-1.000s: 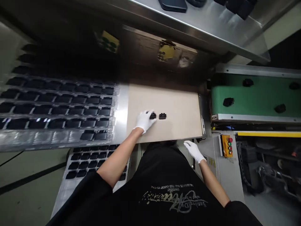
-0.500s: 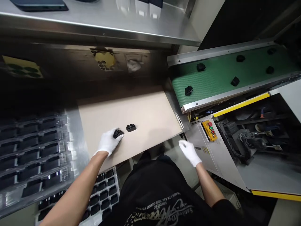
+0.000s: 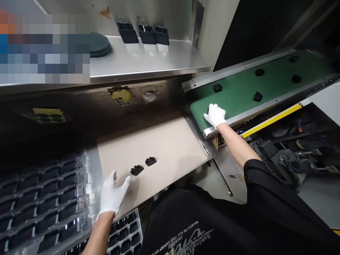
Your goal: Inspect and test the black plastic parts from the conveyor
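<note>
My left hand (image 3: 113,193), in a white glove, is open at the left of the pale work board (image 3: 170,141), thumb and fingers apart with nothing between them. Just beyond its thumb lies a black plastic part (image 3: 136,170) with small knobs along one edge. A second black part (image 3: 150,161) lies to its right, a short gap away. My right hand (image 3: 215,115), also gloved in white, is over the near end of the green conveyor belt (image 3: 236,92). Its fingers are curled over a black plastic part, mostly hidden, with only a dark edge showing beside the glove.
Several more black parts ride the belt, one (image 3: 217,88) close beyond my right hand. Clear trays (image 3: 42,198) of black parts are stacked at left. A metal shelf (image 3: 148,63) overhangs the board, with three black pieces standing on it. A yellow-edged machine frame (image 3: 271,120) is at right.
My left hand has let go of the black part on the board and drawn back, opening. My right hand has moved from beside the board up onto the belt. The view has tilted upward.
</note>
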{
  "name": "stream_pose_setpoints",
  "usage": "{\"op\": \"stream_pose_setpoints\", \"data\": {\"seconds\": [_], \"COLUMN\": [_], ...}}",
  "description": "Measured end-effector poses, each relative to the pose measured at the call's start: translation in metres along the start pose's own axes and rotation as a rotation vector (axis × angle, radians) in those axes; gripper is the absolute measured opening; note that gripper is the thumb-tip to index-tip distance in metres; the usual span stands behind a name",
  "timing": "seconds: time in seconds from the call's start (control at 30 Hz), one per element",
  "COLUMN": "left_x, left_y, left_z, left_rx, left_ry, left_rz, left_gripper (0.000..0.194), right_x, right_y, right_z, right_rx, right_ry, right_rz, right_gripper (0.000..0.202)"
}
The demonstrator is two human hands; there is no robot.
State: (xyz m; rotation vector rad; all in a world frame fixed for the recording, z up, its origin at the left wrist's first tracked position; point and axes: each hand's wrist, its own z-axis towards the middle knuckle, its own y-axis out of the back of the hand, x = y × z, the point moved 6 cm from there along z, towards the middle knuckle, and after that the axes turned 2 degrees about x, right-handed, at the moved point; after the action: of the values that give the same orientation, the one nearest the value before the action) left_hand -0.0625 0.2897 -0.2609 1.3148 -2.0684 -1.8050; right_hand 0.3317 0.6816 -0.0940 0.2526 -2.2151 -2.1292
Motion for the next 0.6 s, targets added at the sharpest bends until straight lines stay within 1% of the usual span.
{"op": "stream_pose_setpoints", "data": {"seconds": [0.03,0.07,0.1,0.13,0.17,0.23,0.27,0.33,0.4,0.47,0.5,0.53,0.6], "left_x": [-0.002,-0.007,-0.018,-0.034,-0.055,-0.108,-0.14,-0.209,-0.287,-0.368,-0.408,-0.449,-0.526], "left_y": [0.007,0.015,0.022,0.029,0.036,0.048,0.052,0.056,0.051,0.036,0.025,0.012,-0.012], "left_z": [-0.003,-0.004,-0.002,0.001,0.005,0.018,0.026,0.041,0.056,0.07,0.078,0.086,0.106], "left_rx": [-0.019,-0.035,-0.046,-0.054,-0.062,-0.07,-0.07,-0.056,-0.019,0.062,0.109,0.143,0.141], "left_ry": [0.028,0.046,0.043,0.017,-0.023,-0.14,-0.215,-0.388,-0.569,-0.719,-0.776,-0.818,-0.878], "left_rz": [-0.064,-0.127,-0.167,-0.187,-0.202,-0.237,-0.257,-0.285,-0.278,-0.237,-0.203,-0.162,-0.058], "left_gripper": [0.09,0.089,0.087,0.084,0.081,0.074,0.07,0.066,0.063,0.06,0.06,0.059,0.057], "right_x": [-0.002,-0.004,-0.005,-0.006,-0.006,-0.004,-0.003,0.001,0.001,-0.005,-0.011,-0.019,-0.044], "right_y": [-0.001,0.0,0.0,0.001,0.002,0.0,-0.003,-0.009,-0.013,-0.009,-0.002,0.007,0.027], "right_z": [0.0,0.001,0.001,0.002,0.002,0.002,0.002,0.002,0.0,-0.004,-0.009,-0.016,-0.039], "right_rx": [0.015,0.027,0.036,0.043,0.047,0.051,0.055,0.067,0.082,0.07,0.043,-0.001,-0.11], "right_ry": [-0.017,-0.033,-0.049,-0.066,-0.077,-0.074,-0.057,0.0,0.061,0.122,0.148,0.172,0.183], "right_rz": [0.0,0.002,0.007,0.011,0.015,0.018,0.018,0.012,0.025,0.123,0.228,0.381,0.806], "right_gripper": [0.046,0.043,0.04,0.038,0.036,0.033,0.033,0.034,0.034,0.034,0.033,0.033,0.033]}}
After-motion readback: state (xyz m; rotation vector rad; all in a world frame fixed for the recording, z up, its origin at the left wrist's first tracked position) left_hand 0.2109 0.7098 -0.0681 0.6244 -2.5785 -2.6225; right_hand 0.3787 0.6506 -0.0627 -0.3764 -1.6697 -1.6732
